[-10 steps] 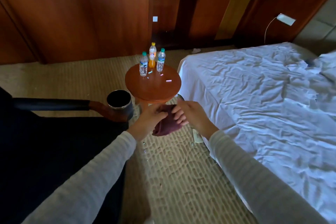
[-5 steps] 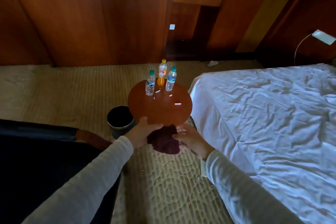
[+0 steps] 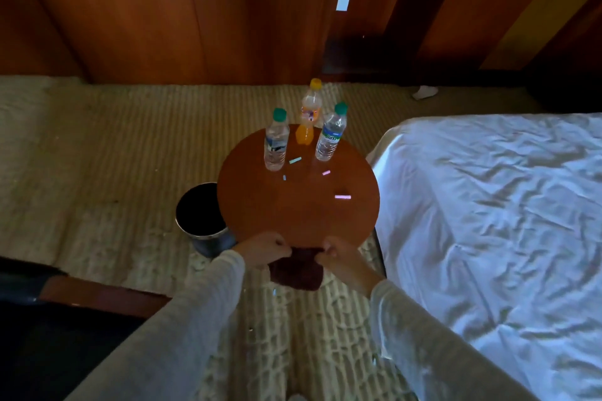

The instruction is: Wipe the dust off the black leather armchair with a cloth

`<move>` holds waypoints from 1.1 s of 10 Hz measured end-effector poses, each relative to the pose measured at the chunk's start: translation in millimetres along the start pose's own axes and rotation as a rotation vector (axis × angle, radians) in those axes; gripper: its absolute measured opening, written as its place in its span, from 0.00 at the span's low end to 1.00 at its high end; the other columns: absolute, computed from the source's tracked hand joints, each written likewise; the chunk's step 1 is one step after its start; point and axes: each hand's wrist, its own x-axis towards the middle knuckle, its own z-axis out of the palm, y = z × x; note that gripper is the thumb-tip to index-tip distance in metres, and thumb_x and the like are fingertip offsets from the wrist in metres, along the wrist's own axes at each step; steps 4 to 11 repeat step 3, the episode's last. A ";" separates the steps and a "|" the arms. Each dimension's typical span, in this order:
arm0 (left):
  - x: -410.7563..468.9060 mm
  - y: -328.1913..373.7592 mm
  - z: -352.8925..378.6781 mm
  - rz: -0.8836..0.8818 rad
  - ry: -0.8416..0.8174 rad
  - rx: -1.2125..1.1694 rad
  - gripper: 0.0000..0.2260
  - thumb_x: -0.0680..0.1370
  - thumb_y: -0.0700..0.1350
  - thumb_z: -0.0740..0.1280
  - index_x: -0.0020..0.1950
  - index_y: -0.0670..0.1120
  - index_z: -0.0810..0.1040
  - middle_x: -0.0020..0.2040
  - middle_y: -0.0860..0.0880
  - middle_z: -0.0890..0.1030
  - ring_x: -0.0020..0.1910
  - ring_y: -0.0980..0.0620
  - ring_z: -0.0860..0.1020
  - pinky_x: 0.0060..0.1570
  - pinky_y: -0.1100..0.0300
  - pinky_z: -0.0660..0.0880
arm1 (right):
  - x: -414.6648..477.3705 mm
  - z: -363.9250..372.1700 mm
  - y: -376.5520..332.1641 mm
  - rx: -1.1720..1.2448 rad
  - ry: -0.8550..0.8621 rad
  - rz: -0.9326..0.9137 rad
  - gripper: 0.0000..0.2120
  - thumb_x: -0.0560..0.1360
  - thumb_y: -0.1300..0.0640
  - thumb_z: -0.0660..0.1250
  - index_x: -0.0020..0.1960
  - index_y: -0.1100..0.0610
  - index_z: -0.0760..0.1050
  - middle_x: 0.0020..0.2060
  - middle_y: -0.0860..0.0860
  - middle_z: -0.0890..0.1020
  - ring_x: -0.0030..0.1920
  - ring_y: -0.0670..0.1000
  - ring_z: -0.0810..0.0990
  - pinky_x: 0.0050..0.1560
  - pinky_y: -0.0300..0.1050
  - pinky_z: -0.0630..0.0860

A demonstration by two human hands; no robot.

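At lower left, the armchair (image 3: pixel 49 345) shows a smooth black seat and a wooden arm. Further right stands a round metal bin (image 3: pixel 202 216). The left hand (image 3: pixel 264 249) and right hand (image 3: pixel 338 258) each pinch an upper corner of the soft maroon cloth (image 3: pixel 297 274), which hangs between them, apart from the armchair. A rumpled white bed (image 3: pixel 488 221) lies at right.

Cloth (image 3: pixel 295 273) between left hand (image 3: pixel 265 249) and right hand (image 3: pixel 338 258)
Table (image 3: pixel 293 215) with bottles (image 3: pixel 276 146) beyond them; bin (image 3: pixel 213 242) left of the left hand, bed (image 3: pixel 488 221) right.

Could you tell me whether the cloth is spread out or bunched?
Bunched: the cloth hangs crumpled, pinched by left hand and right hand.
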 end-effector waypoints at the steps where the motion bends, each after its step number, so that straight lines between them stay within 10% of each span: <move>1: 50.6 -21.5 1.9 -0.055 0.033 -0.165 0.09 0.80 0.48 0.63 0.44 0.44 0.75 0.38 0.49 0.73 0.35 0.53 0.72 0.31 0.65 0.66 | 51.8 6.2 27.4 0.135 -0.032 0.085 0.13 0.75 0.66 0.65 0.36 0.54 0.66 0.33 0.50 0.72 0.35 0.51 0.73 0.39 0.48 0.72; 3: 148.4 -69.9 13.9 -0.117 0.383 -0.483 0.07 0.80 0.41 0.61 0.42 0.47 0.73 0.43 0.45 0.77 0.43 0.47 0.76 0.46 0.54 0.74 | 142.3 26.1 67.4 -0.048 0.009 0.090 0.07 0.80 0.57 0.62 0.57 0.55 0.70 0.48 0.50 0.76 0.51 0.52 0.75 0.50 0.45 0.71; 11: 148.4 -69.9 13.9 -0.117 0.383 -0.483 0.07 0.80 0.41 0.61 0.42 0.47 0.73 0.43 0.45 0.77 0.43 0.47 0.76 0.46 0.54 0.74 | 142.3 26.1 67.4 -0.048 0.009 0.090 0.07 0.80 0.57 0.62 0.57 0.55 0.70 0.48 0.50 0.76 0.51 0.52 0.75 0.50 0.45 0.71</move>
